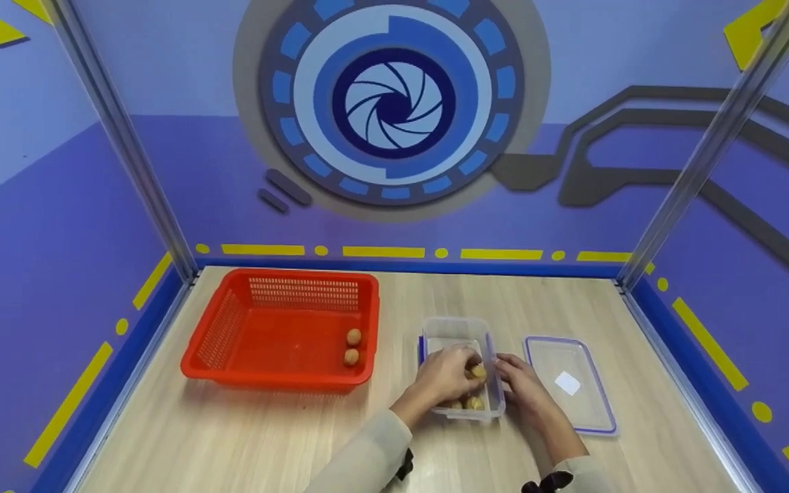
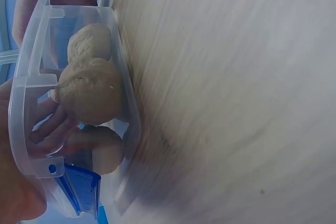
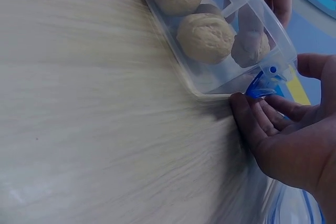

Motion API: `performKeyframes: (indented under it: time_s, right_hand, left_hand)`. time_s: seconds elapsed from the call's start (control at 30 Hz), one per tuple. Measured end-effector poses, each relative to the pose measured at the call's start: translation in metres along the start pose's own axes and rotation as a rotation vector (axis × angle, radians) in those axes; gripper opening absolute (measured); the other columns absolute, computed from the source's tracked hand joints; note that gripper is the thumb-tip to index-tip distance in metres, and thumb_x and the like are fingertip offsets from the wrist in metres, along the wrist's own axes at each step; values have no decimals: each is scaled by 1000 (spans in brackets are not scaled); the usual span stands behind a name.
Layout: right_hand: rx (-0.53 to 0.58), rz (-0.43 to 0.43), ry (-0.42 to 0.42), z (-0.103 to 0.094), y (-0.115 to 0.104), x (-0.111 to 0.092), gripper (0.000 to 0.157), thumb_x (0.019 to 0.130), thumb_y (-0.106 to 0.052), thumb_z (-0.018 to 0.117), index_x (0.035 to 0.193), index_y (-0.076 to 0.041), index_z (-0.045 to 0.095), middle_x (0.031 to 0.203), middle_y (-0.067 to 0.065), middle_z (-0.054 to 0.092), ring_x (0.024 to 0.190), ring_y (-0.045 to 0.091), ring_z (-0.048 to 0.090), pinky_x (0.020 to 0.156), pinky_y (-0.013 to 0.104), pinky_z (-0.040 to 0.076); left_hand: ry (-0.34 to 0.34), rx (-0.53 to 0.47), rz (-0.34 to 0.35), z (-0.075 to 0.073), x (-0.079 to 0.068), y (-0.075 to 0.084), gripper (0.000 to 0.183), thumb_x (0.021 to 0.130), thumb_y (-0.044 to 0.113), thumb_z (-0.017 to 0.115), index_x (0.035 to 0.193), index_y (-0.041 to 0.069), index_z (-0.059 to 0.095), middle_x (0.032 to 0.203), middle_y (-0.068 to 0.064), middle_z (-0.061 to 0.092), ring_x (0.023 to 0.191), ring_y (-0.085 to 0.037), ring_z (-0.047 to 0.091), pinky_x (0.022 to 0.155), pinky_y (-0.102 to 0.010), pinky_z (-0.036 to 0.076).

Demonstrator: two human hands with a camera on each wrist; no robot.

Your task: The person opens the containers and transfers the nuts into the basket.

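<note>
A clear plastic food box with blue latches stands on the table, holding several walnuts. My left hand reaches down into it, and its thumb and fingers pinch one walnut near the right wall. Through the see-through side, the left wrist view shows more walnuts on the box floor. Outside the box, my right hand touches the right wall with loosely extended fingers, close to a blue latch. Its thumb is near the rim.
A red plastic basket stands at the left, with two walnuts at its right side. The box's clear lid, edged in blue and bearing a white label, lies flat to the right. Printed panels enclose the table's back and sides.
</note>
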State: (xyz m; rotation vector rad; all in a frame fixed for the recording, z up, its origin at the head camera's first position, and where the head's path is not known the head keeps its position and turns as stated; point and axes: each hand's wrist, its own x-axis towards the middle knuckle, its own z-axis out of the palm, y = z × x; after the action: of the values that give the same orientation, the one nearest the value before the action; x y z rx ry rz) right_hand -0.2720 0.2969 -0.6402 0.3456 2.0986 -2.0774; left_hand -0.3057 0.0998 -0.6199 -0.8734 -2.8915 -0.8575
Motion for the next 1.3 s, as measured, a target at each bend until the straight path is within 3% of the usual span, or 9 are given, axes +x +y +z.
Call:
performKeyframes:
  time_s: [0.13,0.4,0.83,1.07,1.2,1.3]
  right_hand:
    - [12,15,12,-4,1,-3,50,109,-28,59,145,4,51,145,24,56,138,39,50,112,58,44]
    - [2,27,-1,-8,1,-7,54,108,-32,60,147,4,50,152,24,51,145,42,44,118,63,36]
    - [-16,32,10,-11,0,-6,53,109,-34,59,146,3,51,151,23,51,145,42,44,117,61,39]
    - [-8,16,25,-3,2,-3,48,109,-29,59,143,4,53,142,20,59,138,40,51,112,60,44]
    - [-3,4,20,2,3,0,41,109,-26,58,138,2,58,133,13,64,132,35,57,104,52,51]
    - [1,4,20,1,2,1,41,109,-26,58,139,2,57,135,16,63,133,36,56,103,52,51]
  left_hand:
    - [13,-3,15,3,0,3,27,90,39,84,113,25,77,102,15,71,88,0,63,82,-25,56]
    - [16,-11,7,7,-1,7,26,91,38,85,113,25,77,101,16,70,88,1,62,82,-24,55]
    - [39,-19,14,9,2,8,25,90,37,85,109,23,76,101,14,69,88,2,60,81,-22,54]
    - [66,-181,-14,1,0,3,27,94,31,83,116,18,75,108,9,71,96,-7,68,85,-23,56]
    - [103,-305,35,-5,0,-5,28,94,22,83,117,11,74,109,4,72,101,-13,71,85,-21,57]
    - [125,-387,80,-12,0,-6,29,95,18,82,119,5,73,110,0,73,102,-14,71,86,-24,59]
